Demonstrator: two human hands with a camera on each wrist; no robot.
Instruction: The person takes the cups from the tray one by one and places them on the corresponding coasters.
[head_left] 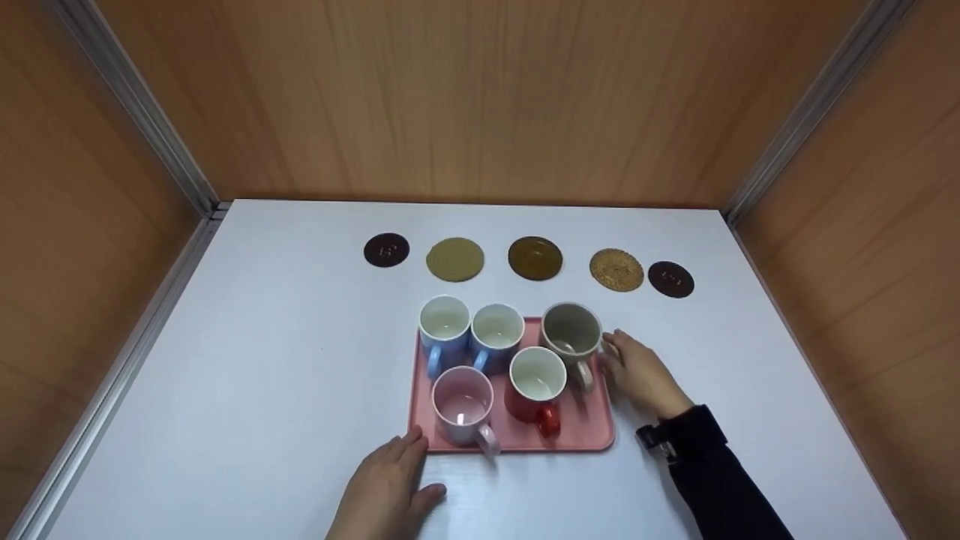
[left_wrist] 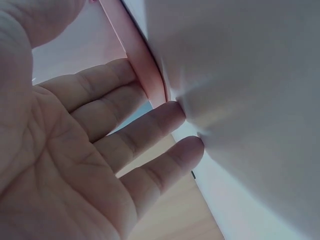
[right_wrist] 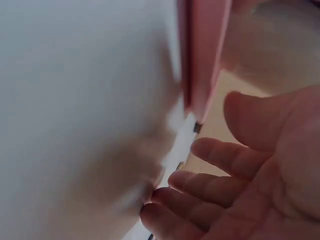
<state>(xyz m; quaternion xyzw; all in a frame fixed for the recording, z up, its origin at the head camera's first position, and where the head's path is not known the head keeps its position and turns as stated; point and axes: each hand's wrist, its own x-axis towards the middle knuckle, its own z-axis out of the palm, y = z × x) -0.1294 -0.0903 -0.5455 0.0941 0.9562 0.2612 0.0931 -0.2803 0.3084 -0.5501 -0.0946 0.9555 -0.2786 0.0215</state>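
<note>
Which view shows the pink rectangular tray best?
Head view: the pink rectangular tray shows most of its outline there, seen from above. Both wrist views catch only a close-up stretch of its edge.

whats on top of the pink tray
On the pink tray stand two blue mugs, a grey mug, a red mug and a pink mug. They cover parts of the tray, so whatever lies directly beneath them can't be seen.

Wood-panel walls [head_left: 480, 97] and metal framing [head_left: 146, 112] show a booth.
</note>
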